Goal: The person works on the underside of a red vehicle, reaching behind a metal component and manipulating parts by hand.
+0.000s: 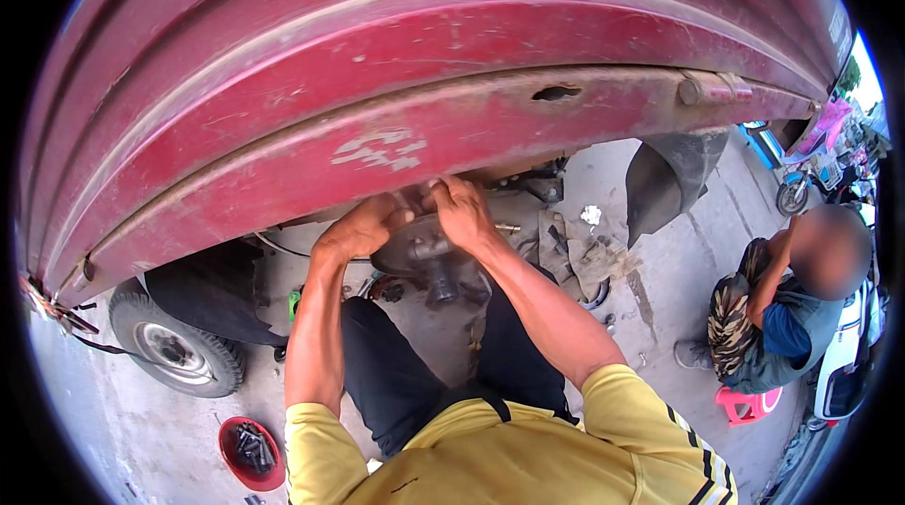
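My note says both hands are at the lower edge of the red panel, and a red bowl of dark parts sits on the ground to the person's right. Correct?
Not quite: the head view shows the red bowl of dark parts on the ground to the left, not right. The left hand and right hand are at the lower edge of the red panel.

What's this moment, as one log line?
left hand, right hand: near red metal panel's lower edge | dark rounded metal part: close by, contact unclear
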The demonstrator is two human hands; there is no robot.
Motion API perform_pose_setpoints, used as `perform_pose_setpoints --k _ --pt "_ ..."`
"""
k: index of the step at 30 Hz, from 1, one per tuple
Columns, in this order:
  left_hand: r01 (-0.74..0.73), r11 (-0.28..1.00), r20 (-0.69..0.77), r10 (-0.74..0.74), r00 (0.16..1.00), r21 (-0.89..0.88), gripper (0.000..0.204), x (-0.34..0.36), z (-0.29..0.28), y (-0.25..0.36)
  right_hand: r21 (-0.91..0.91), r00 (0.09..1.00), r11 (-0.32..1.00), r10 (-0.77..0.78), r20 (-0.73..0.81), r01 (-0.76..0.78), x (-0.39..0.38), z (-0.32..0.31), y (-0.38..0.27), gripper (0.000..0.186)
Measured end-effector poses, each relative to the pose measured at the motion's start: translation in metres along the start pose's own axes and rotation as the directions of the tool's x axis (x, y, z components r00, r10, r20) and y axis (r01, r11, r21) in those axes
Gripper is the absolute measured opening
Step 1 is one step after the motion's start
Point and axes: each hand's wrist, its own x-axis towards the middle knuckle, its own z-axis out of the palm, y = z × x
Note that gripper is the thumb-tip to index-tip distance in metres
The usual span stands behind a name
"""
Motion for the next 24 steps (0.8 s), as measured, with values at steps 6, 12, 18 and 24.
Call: perform_pose_setpoints --k 6,12,18,24 --pt "0.063 0.995 0.033 -0.065 0.997 0.081 0.048 0.003 0.0 0.0 0.069 0.998 0.997 -0.017 -0.056 0.021 -0.002 0.003 0.001 0.028" --pt "-0.006 0.999 -0.041 0.008 0.999 0.041 0.047 0.007 0.013 0.006 0.176 0.999 0.984 -0.014 -0.039 0.021 -0.006 0.003 0.005 0.029" --pt "0.054 0.998 -0.142 -0.05 0.989 0.02 0.048 0.002 0.029 0.003 0.224 0.979 0.956 -0.167 -0.119 0.191 -0.011 0.004 0.001 0.029" --pt "0.112 0.944 -0.249 -0.195 0.949 -0.311 0.045 -0.009 0.044 0.001 0.183 0.99 0.981 -0.043 -0.133 0.067 -0.006 0.011 0.01 0.034"
